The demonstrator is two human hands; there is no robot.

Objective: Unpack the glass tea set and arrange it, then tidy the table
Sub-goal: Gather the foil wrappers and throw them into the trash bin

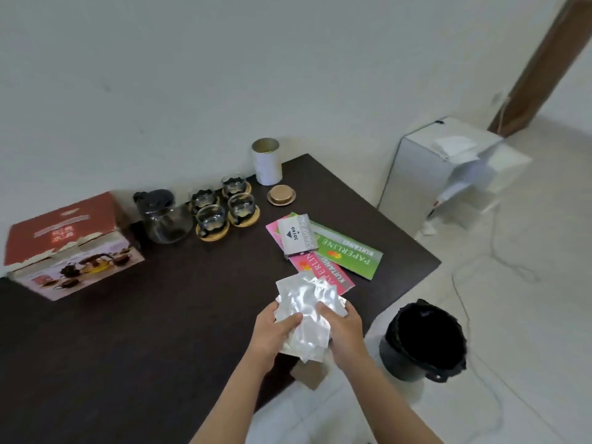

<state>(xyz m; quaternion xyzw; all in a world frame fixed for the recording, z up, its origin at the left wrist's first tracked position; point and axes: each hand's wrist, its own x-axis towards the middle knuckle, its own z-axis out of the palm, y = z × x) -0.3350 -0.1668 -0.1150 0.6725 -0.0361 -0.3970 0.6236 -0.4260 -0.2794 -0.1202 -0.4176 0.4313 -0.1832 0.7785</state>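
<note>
A bunch of clear plastic wrapping [307, 312] is gripped from both sides by my left hand [275, 331] and my right hand [342, 328], above the table's near right edge. A glass teapot with a black lid [163, 219] stands at the back of the dark table [144, 331]. Right beside it are several glass cups on wooden coasters [224, 208]. The red tea set box [69, 248] lies at the far left, its flap open.
A white canister [266, 161] and its gold lid [281, 195] stand at the back. A stamp pad box [296, 237] lies on green and pink paper packs [346, 254]. On the floor to the right are a black-lined bin [424, 341], a white carton [426, 168] and cables.
</note>
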